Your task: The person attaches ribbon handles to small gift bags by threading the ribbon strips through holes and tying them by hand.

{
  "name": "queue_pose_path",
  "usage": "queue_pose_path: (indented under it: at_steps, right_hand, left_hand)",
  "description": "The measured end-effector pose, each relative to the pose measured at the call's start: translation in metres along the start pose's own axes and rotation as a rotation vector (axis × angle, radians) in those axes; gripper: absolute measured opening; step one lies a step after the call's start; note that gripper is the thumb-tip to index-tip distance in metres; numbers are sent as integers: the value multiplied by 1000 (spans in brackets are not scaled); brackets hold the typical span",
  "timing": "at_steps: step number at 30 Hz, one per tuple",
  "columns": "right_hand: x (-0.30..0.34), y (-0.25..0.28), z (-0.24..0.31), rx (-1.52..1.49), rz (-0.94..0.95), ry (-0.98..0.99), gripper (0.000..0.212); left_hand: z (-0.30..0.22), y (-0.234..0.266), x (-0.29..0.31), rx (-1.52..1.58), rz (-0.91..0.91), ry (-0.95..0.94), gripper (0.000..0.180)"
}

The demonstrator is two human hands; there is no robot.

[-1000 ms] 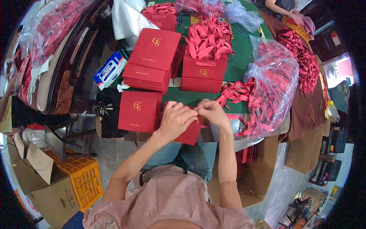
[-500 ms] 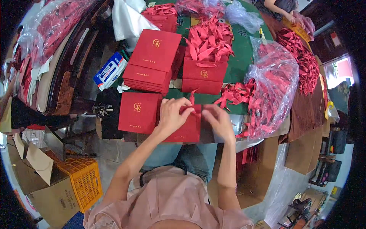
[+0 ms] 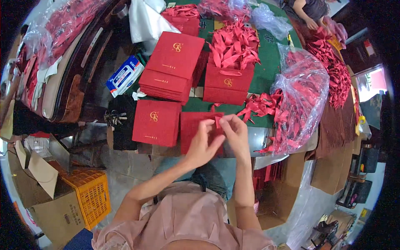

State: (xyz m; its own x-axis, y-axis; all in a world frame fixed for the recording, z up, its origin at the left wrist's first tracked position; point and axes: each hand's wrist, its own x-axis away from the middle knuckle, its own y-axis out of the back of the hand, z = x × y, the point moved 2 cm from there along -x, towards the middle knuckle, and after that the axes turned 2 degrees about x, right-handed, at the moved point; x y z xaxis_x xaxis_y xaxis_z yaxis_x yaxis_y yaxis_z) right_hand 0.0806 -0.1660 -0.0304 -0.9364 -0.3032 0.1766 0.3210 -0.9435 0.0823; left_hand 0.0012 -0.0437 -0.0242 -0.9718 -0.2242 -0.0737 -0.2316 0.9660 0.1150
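A flat red paper bag (image 3: 190,125) lies at the table's near edge, with a red ribbon (image 3: 217,121) at its upper right part. My right hand (image 3: 236,134) pinches the ribbon between thumb and fingertips. Over the bag, my left hand (image 3: 203,143) has its thumb spread from its fingers, the fingertips close to the ribbon. Left of this bag is another red bag (image 3: 156,123) with a gold emblem. Behind them stands a stack of red bags (image 3: 173,56). An upright red bag (image 3: 228,85) is topped with a heap of red ribbons (image 3: 233,46).
Loose ribbons (image 3: 260,106) and a clear plastic sack of ribbons (image 3: 302,100) lie to the right. A blue and white wipes pack (image 3: 125,76) sits at the left. An orange crate (image 3: 92,198) stands lower left. Another person's hand (image 3: 311,23) is at the far right.
My left hand has shifted right and its thumb has opened away from the fingers. The right hand has moved left and closed on the ribbon. The view has shifted slightly.
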Motion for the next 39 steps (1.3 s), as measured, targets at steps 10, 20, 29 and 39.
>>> queue_pose_path:
  at_steps: [10,20,29,39]
  right_hand:
    - [-12,25,-26,53,-187,82,12]
    - [16,-13,30,477,-70,479,20]
    - [19,-35,28,701,34,525,17]
    - [11,-38,6,609,-115,276,11]
  left_hand:
    - [-1,51,32,-192,368,211,18]
    - [-8,68,-11,-328,163,-35,17]
    - [-4,59,-26,-301,98,-65,18]
    - [13,57,-47,-858,160,3,45]
